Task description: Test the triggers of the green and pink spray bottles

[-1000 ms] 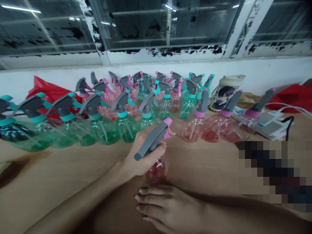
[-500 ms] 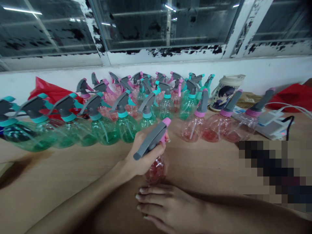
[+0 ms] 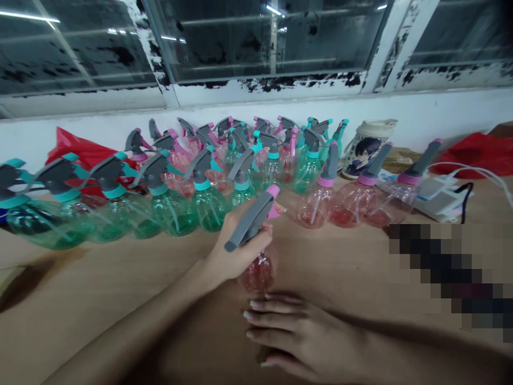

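My left hand (image 3: 236, 240) is wrapped around the neck of a pink spray bottle (image 3: 258, 272). This bottle has a grey trigger head with a pink nozzle, and some liquid seems to show in its clear pink body. Below it, my right hand (image 3: 296, 334) lies palm down on the wooden table (image 3: 120, 299), fingers stretched out, holding nothing. A row of green spray bottles (image 3: 174, 214) with turquoise collars stands beyond my left arm. On the right stand three pink spray bottles (image 3: 312, 208).
Behind the front row, several more pink and green spray bottles (image 3: 273, 168) crowd against the wall. A printed cup (image 3: 364, 149), a white power strip (image 3: 438, 200) with cables and a red bag (image 3: 476, 155) are at the right. Another red bag (image 3: 80, 152) lies at the left.
My right hand has slid a little to the right, away from the held bottle. My left hand and the bottle have shifted slightly up in view, and the camera has turned a little.
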`<state>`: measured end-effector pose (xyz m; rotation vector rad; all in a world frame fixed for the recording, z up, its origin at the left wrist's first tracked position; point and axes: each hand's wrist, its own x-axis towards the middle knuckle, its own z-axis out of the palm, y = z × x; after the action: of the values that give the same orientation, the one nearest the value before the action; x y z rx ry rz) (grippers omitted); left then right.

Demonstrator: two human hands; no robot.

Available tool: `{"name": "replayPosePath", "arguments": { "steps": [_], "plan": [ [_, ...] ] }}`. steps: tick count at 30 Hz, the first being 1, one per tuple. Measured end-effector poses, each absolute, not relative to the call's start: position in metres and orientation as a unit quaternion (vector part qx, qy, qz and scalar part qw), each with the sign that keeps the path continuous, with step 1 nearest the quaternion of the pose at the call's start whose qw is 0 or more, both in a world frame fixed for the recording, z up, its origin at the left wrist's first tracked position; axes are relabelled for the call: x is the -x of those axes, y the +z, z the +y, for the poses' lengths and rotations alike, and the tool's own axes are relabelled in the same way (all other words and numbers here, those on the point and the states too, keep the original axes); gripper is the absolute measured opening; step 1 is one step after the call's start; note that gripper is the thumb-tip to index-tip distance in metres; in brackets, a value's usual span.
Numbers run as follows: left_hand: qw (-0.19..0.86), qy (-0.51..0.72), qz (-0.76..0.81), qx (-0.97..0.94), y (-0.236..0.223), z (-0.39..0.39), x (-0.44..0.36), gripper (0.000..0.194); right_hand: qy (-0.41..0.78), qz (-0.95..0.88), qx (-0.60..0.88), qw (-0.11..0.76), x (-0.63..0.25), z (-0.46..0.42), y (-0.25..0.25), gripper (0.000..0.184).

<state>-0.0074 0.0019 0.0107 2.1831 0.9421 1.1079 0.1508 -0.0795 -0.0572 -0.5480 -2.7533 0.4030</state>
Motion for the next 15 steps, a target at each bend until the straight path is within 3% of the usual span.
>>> {"name": "replayPosePath", "arguments": {
  "steps": [9, 15],
  "plan": [
    [0.271, 0.411, 0.356, -0.795, 0.009, 0.001, 0.007, 0.027, 0.063, -0.924, 0.329, 0.181, -0.221, -0.07, -0.089, 0.033],
    [0.275, 0.411, 0.369, -0.787, 0.008, 0.001, 0.006, 0.023, 0.062, -0.875, 0.423, 0.228, -0.21, -0.047, -0.091, 0.036]
  ]
}}
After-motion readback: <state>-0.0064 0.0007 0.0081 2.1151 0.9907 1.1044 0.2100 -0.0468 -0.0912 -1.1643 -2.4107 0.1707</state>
